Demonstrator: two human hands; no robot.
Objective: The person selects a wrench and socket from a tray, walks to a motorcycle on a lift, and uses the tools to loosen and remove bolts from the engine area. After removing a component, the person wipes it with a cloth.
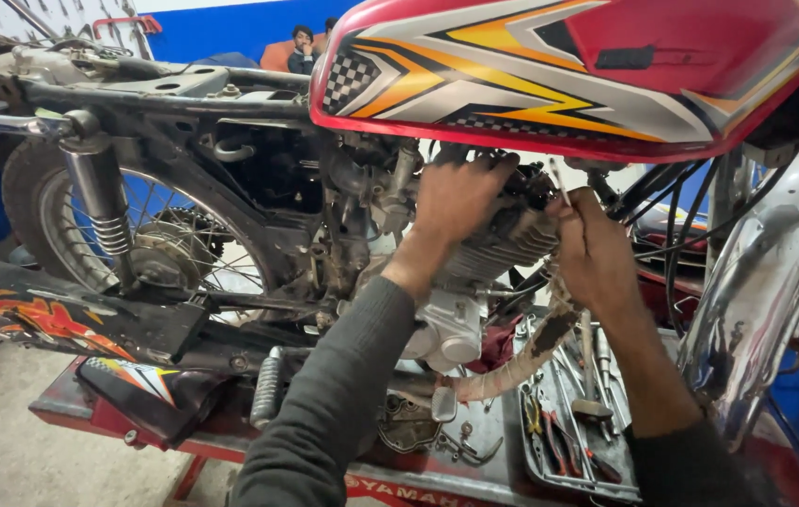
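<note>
A mechanic's left hand (456, 197) grips the motorcycle engine (498, 246) beneath the red fuel tank (587, 70); at three o'clock, the right hand (592, 246) pinches a thin cable (560, 183).

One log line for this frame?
left hand: on engine | right hand: pinching thin rod | tank: above | tools: below

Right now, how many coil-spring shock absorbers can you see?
2: one shock absorber mounted upright by the rear wheel, one loose shock absorber lying on the red lift table. Others may be hidden.
</note>
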